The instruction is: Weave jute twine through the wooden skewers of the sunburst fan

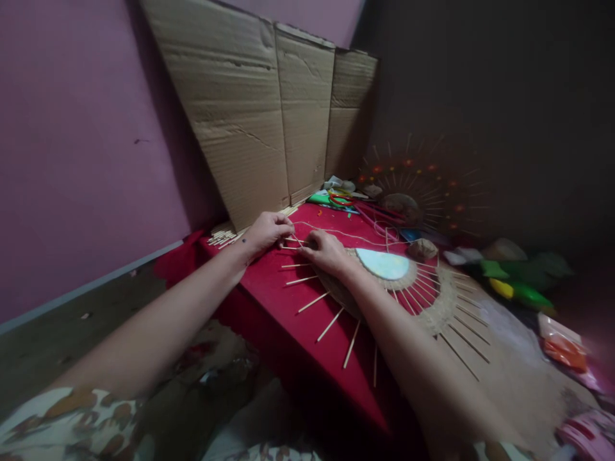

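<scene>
A half-round woven piece (446, 301) lies on the red cloth, with thin wooden sticks (329, 325) fanning out from its rim and a pale blue half-disc (384, 264) at its centre. My left hand (271, 233) is closed in a pinch on twine near the far-left stick ends. Close beside it, my right hand (327, 251) rests at the woven edge, its fingers closed around a stick; the fingertips are partly hidden. A strand of twine (336, 230) runs from my hands across the cloth to a ball of twine (423, 248).
Tall folded cardboard (240, 109) stands behind the red-covered table (288, 320). A bundle of loose sticks (223, 235) lies at its left edge. Scissors with orange handles (341, 200) sit at the back. A finished-looking sunburst piece (408, 192) leans at the dark wall. Packets (564, 349) lie right.
</scene>
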A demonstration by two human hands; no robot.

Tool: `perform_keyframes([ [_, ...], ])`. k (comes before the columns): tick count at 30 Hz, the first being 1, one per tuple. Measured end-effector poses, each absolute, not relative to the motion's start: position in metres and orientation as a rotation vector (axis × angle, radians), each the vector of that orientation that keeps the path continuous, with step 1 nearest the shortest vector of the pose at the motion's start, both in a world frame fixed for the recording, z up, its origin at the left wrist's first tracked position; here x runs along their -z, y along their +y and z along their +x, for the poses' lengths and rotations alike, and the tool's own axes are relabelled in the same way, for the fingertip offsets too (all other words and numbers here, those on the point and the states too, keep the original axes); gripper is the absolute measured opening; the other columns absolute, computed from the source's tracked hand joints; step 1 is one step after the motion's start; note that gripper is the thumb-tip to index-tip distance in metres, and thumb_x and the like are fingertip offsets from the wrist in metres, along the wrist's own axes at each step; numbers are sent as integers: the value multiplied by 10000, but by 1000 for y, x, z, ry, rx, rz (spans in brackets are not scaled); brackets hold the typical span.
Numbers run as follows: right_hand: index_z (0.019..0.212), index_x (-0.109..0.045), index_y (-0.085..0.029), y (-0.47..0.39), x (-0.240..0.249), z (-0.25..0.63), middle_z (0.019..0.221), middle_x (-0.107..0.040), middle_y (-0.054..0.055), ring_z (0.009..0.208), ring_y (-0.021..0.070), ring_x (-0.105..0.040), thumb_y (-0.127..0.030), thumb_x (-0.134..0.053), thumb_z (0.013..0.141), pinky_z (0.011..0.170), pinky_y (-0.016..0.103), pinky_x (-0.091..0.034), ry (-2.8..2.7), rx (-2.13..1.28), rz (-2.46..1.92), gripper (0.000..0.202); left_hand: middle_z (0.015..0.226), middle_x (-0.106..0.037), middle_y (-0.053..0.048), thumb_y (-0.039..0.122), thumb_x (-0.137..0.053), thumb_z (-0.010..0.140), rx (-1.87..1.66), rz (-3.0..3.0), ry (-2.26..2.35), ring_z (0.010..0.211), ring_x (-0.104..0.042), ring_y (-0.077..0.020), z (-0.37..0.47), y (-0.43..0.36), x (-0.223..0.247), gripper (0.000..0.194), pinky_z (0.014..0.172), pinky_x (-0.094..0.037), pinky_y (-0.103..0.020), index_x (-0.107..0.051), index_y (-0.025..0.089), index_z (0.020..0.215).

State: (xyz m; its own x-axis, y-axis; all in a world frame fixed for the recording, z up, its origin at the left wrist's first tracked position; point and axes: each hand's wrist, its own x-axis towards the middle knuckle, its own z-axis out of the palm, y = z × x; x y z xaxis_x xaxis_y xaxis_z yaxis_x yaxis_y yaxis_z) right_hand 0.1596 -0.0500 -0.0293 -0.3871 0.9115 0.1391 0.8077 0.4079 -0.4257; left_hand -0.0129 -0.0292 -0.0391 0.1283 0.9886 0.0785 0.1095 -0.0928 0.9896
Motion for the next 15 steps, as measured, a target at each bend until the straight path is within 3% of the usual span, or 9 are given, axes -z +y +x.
perform_keyframes([
  [8, 848, -638, -175, -45, 34, 165, 821, -647, 6, 743, 128, -551, -372, -690, 786, 641, 223, -367, -2285, -500, -1416, 213, 437, -480, 49, 257, -581, 565, -1225, 1456, 1229, 378, -371, -64, -17, -31, 38, 111, 398, -292, -204, -567, 152, 596],
  [15, 846, -645, -160, -45, 34, 165, 831, -641, 23, 752, 135, -543, -333, -691, 788, 656, 231, -367, -2263, -503, -1411, 188, 511, -559, 24, 221, -541, 520, -1229, 1596, 1388, 430, -368, -59, -21, -29, 40, 87, 431, -282, -194, -568, 141, 500],
])
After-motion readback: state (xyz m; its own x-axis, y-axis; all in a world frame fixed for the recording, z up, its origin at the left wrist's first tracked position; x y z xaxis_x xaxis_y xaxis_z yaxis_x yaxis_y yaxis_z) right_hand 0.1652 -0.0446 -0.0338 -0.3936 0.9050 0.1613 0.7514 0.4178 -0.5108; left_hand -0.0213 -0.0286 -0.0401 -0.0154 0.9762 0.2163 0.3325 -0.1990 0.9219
